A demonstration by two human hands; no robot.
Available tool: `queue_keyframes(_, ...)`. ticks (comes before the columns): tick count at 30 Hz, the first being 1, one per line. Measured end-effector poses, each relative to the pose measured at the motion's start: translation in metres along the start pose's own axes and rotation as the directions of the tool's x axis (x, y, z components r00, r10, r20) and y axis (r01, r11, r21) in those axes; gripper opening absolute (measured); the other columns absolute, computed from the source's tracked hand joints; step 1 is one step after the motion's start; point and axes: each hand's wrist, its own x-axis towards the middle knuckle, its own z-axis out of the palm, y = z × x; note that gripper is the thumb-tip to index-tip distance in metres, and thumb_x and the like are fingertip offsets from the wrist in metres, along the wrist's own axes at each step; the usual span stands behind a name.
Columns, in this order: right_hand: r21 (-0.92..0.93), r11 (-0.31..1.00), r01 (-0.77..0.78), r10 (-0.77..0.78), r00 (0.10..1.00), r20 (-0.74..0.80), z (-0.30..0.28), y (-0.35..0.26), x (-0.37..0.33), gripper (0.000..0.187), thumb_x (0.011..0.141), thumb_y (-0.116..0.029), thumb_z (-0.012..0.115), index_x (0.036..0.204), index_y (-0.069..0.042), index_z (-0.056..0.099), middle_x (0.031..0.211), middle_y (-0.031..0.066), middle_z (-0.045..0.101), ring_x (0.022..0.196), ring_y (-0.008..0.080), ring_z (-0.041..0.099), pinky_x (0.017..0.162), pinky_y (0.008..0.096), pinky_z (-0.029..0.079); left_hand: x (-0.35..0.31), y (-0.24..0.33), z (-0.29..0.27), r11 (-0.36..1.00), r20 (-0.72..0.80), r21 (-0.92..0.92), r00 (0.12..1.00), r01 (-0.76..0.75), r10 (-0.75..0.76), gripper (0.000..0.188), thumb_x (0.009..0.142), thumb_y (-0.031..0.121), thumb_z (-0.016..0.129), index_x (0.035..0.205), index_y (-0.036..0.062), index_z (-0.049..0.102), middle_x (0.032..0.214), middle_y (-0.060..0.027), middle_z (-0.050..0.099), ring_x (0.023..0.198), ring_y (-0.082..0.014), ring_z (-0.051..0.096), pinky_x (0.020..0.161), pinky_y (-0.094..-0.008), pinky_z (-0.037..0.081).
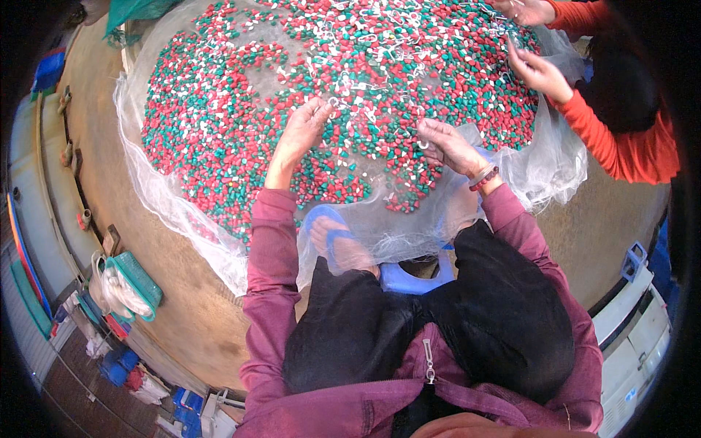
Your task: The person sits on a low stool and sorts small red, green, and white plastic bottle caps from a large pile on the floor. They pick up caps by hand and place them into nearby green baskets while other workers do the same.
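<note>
Spread mid-frame on mesh [168, 197], beads [241, 109] are being sorted; left hand [305, 125] is spread flat, right hand [447, 144] pinches a white ring [423, 144]; careful picking seems needed.

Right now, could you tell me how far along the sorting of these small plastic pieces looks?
Done: a bare patch shows in the heap. In hand: the left hand and right hand pick among white hooks; a co-worker's hands work the far edge. Left: most red, green and white pieces remain mixed on the mesh sheet.
</note>
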Motion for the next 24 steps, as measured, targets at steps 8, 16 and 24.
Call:
queue_keyframes(8,0.480,0.877,0.021,-0.171,0.947,0.271,0.032,-0.018,0.012,0.029,0.098,-0.031,0.047,0.084,-0.005,0.050,0.068,0.0022,0.043,0.059,0.0127,0.044,0.048,0.0249,0.038,-0.012,0.009,0.017,0.994,0.089,0.023,0.991,-0.106,0.104,0.016,0.098,0.019,0.049,0.105,0.0061,0.055,0.077,0.0018,0.061,0.060,-0.0043,0.048,0.053,-0.0226,0.041)
queue_keyframes(16,-0.064,0.992,0.110,-0.108,0.994,0.035,0.019,-0.031,0.065,0.026,0.098,-0.029,0.051,0.106,-0.006,0.058,0.072,-0.0026,0.051,0.056,0.0076,0.045,0.048,0.0218,0.037,-0.020,0.026,0.012,0.971,0.107,0.148,0.979,-0.187,0.173,0.036,0.091,0.011,0.046,0.125,0.0043,0.057,0.071,0.0019,0.058,0.060,-0.0055,0.049,0.055,-0.0234,0.041)
queue_keyframes(24,-0.963,-0.261,0.073,-0.426,0.886,0.183,0.036,-0.046,0.116,0.025,0.089,-0.018,0.055,0.110,-0.006,0.051,0.081,0.0162,0.068,0.077,0.0354,0.067,0.062,0.0467,0.053,-0.031,0.041,-0.009,0.869,0.155,-0.490,0.975,-0.064,0.159,0.026,0.090,0.011,0.044,0.108,-0.0010,0.058,0.074,-0.0016,0.055,0.054,-0.0052,0.045,0.037,-0.0185,0.033)
